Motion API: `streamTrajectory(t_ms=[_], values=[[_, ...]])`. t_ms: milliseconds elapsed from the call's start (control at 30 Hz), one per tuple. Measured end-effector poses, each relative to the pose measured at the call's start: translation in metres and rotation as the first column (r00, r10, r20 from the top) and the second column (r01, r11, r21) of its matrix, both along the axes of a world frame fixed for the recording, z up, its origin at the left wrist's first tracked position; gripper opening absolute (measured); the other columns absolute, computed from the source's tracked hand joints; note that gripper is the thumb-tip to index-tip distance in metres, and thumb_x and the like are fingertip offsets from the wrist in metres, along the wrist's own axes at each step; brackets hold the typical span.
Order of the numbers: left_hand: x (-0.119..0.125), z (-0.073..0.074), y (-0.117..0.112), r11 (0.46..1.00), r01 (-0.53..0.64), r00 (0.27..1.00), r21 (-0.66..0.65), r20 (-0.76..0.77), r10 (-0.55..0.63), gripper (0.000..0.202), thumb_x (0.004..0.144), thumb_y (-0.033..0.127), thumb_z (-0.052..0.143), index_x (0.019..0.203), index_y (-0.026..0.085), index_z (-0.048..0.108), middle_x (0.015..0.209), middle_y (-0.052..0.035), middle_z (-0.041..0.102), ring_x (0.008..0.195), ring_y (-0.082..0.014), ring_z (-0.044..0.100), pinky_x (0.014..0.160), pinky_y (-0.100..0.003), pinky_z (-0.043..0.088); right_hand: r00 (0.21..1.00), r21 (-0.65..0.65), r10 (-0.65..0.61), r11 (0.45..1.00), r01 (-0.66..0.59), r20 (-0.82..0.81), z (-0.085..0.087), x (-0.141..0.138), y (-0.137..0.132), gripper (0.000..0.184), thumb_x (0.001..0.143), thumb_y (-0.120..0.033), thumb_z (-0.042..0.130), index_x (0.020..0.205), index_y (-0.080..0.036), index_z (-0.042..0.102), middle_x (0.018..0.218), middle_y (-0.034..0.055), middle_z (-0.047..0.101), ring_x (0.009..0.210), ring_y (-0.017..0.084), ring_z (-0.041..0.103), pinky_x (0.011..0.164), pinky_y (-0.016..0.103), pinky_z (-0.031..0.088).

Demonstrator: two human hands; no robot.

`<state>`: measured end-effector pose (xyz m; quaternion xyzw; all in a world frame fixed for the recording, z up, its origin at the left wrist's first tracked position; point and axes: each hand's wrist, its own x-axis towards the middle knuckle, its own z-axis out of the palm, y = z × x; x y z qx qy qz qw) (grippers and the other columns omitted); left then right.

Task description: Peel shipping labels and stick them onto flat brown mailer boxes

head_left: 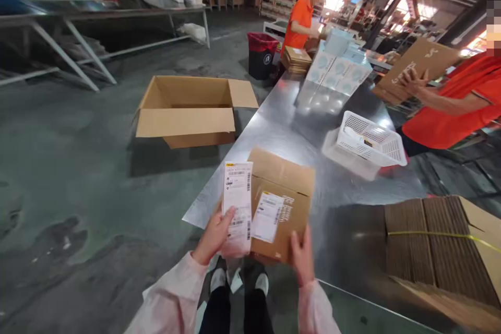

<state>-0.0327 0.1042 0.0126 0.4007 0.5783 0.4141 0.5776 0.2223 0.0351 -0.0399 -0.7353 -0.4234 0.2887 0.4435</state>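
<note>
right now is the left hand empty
No, the left hand pinches a printed label upright beside the small box.

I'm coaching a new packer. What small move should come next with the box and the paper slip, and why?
Probably slide the box farther onto the metal table: it sits at the near edge, gripped by the right hand, while the left hand pinches the label slip. A supported box would free the right hand for the slip.

Brown box (287, 180), white barcoded label (237, 193) — silvery table (282, 130), white perforated basket (371, 141), red-lined black bin (260, 57)
</note>
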Motion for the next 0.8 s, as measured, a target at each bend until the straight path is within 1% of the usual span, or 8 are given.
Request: streamTrajectory(t_ms=[100, 200, 267, 333, 400, 500, 700, 800], values=[[0.02, 0.035, -0.016, 0.981, 0.093, 0.931, -0.172, 0.365, -0.024, 0.058, 0.07, 0.057, 0.062, 0.102, 0.009, 0.064, 0.098, -0.0146, 0.072, 0.092, -0.0277, 0.067, 0.085, -0.039, 0.052, 0.965, -0.029, -0.261, 0.965, 0.261, 0.001, 0.034, 0.079, -0.019, 0.084, 0.066, -0.062, 0.058, 0.135, -0.017, 0.04, 0.129, 0.0116, 0.055, 0.115, 0.027, 0.054, 0.097, 0.039, 0.045], [0.034, 0.047, -0.034, 0.977, 0.061, 0.93, -0.202, 0.367, 0.018, 0.056, 0.062, 0.054, 0.072, 0.097, 0.011, 0.065, 0.094, -0.0119, 0.073, 0.086, -0.0256, 0.068, 0.08, -0.036, 0.054, 0.92, -0.149, -0.31, 0.925, 0.351, 0.24, 0.063, 0.124, -0.024, 0.087, 0.054, -0.06, 0.066, 0.126, -0.014, 0.051, 0.128, 0.0182, 0.054, 0.117, 0.036, 0.049, 0.094, 0.05, 0.044], [0.038, 0.044, -0.047, 0.969, 0.102, 0.93, -0.225, 0.369, -0.012, 0.062, 0.058, 0.054, 0.075, 0.103, 0.013, 0.061, 0.099, -0.0111, 0.072, 0.084, -0.0266, 0.068, 0.074, -0.038, 0.056, 0.955, -0.23, -0.165, 0.947, 0.224, 0.247, 0.075, 0.103, -0.021, 0.085, 0.046, -0.055, 0.072, 0.119, -0.013, 0.057, 0.122, 0.0215, 0.056, 0.112, 0.04, 0.052, 0.086, 0.053, 0.047], [0.04, 0.038, -0.06, 0.95, 0.211, 0.912, -0.231, 0.396, -0.106, 0.065, 0.057, 0.055, 0.075, 0.106, 0.015, 0.06, 0.102, -0.0116, 0.071, 0.083, -0.028, 0.068, 0.069, -0.04, 0.057, 0.994, -0.216, 0.109, 0.97, -0.109, -0.013, 0.078, 0.046, -0.019, 0.08, 0.047, -0.053, 0.074, 0.115, -0.015, 0.059, 0.113, 0.0187, 0.063, 0.098, 0.035, 0.059, 0.078, 0.049, 0.051], [0.038, 0.032, -0.066, 0.953, 0.258, 0.905, -0.161, 0.385, -0.18, 0.06, 0.058, 0.05, 0.076, 0.105, 0.015, 0.061, 0.103, -0.0118, 0.07, 0.088, -0.0278, 0.067, 0.076, -0.04, 0.055, 0.872, -0.111, 0.347, 0.908, -0.405, -0.344, 0.075, -0.021, -0.022, 0.065, 0.061, -0.053, 0.07, 0.114, -0.018, 0.059, 0.108, 0.0141, 0.067, 0.091, 0.029, 0.064, 0.081, 0.046, 0.052], [0.03, 0.027, -0.065, 0.99, 0.125, 0.948, -0.06, 0.303, -0.101, 0.051, 0.059, 0.045, 0.077, 0.098, 0.014, 0.064, 0.101, -0.0106, 0.071, 0.092, -0.0245, 0.065, 0.082, -0.033, 0.051, 0.753, -0.038, 0.413, 0.865, -0.5, -0.513, 0.07, -0.09, -0.03, 0.048, 0.075, -0.054, 0.06, 0.103, -0.015, 0.065, 0.104, 0.0135, 0.07, 0.094, 0.028, 0.065, 0.088, 0.046, 0.049], [0.016, 0.013, -0.065, 0.995, 0.066, 0.991, -0.068, 0.119, -0.057, 0.037, 0.064, 0.049, 0.069, 0.068, 0.012, 0.066, 0.064, -0.0029, 0.066, 0.063, -0.0167, 0.058, 0.061, -0.026, 0.045, 0.825, -0.088, 0.473, 0.85, -0.52, -0.311, 0.085, -0.086, 0.007, 0.044, 0.066, -0.051, 0.07, 0.094, -0.017, 0.071, 0.092, 0.0099, 0.073, 0.082, 0.026, 0.067, 0.075, 0.038, 0.053], [0.02, -0.003, -0.074, 0.993, -0.103, 0.993, -0.051, 0.053, 0.106, 0.042, 0.062, 0.053, 0.069, 0.05, 0.016, 0.05, 0.048, 0.0042, 0.049, 0.05, -0.0107, 0.045, 0.05, -0.022, 0.036, 0.816, -0.153, 0.558, 0.802, -0.577, -0.152, 0.095, -0.085, 0.024, 0.034, 0.071, -0.049, 0.065, 0.08, -0.018, 0.075, 0.078, 0.0074, 0.074, 0.071, 0.024, 0.067, 0.065, 0.034, 0.053]])
